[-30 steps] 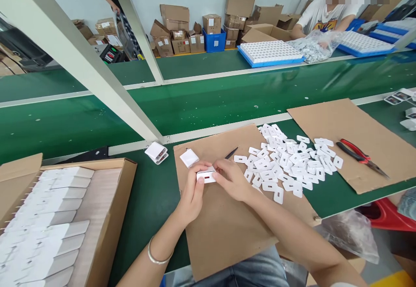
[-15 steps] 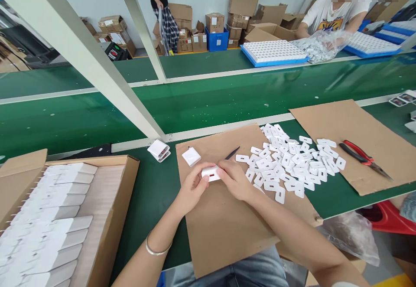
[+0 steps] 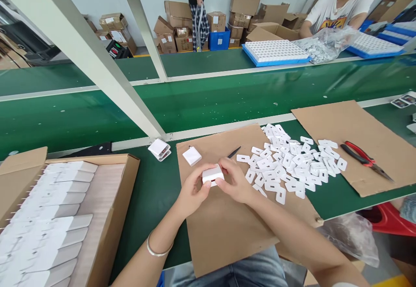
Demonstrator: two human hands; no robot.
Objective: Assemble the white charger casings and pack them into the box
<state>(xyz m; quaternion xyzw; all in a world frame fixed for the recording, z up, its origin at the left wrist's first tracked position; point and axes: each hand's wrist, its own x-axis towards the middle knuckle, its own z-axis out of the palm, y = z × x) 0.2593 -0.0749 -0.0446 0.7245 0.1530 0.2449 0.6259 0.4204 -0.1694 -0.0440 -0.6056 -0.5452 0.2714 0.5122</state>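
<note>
Between both hands, over the cardboard sheet (image 3: 227, 230), is a white charger housing (image 3: 212, 173) with a dark slot in its near face. My left hand (image 3: 194, 187) grips its left side, thumb at the near corner. Fingers of my right hand (image 3: 236, 181) close on its right side. A second white charger (image 3: 192, 156) lies on the cardboard just beyond my left hand. Past my right fingertips a dark pointed tool (image 3: 234, 151) rests, partly hidden by the hand. To the right spreads a heap of white slotted plates (image 3: 279, 159).
An open carton (image 3: 121, 200) with rows of white housings stands at left. White pieces (image 3: 159, 149) sit by the post (image 3: 130, 100). Red-handled pliers (image 3: 367, 159) lie on another cardboard sheet. Across the bench, a person (image 3: 341, 14) is beside blue trays (image 3: 276, 53); another person (image 3: 198, 9) stands behind.
The charger housing has tilted in my hands, so more of its top face shows. My right fingers have shifted around it. The standing person in the background has moved right.
</note>
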